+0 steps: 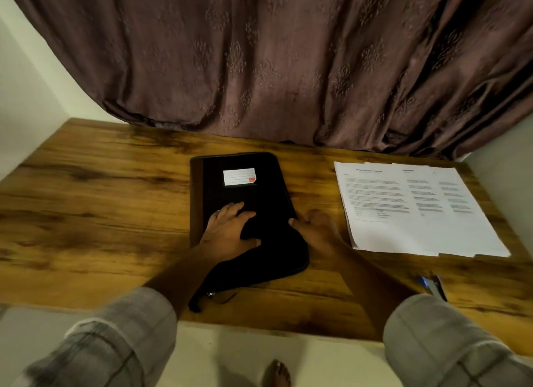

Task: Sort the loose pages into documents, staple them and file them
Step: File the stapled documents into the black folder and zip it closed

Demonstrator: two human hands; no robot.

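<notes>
A wooden table [101, 199] with dark grain is carrying three things: a black zipped folder [268, 190] is lying near its middle, a spread stack of printed pages [418, 213] is lying to the right, and a stapler [434, 287] is sitting by the near edge.

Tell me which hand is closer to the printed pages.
Right. The right hand is at the folder's right edge, left of the pages; the left hand rests on the folder, farther away.

your one head-worn wide-angle view looks forward and down, close over the tabletop [101, 199], facing the curtain [288, 55] behind it.
</notes>
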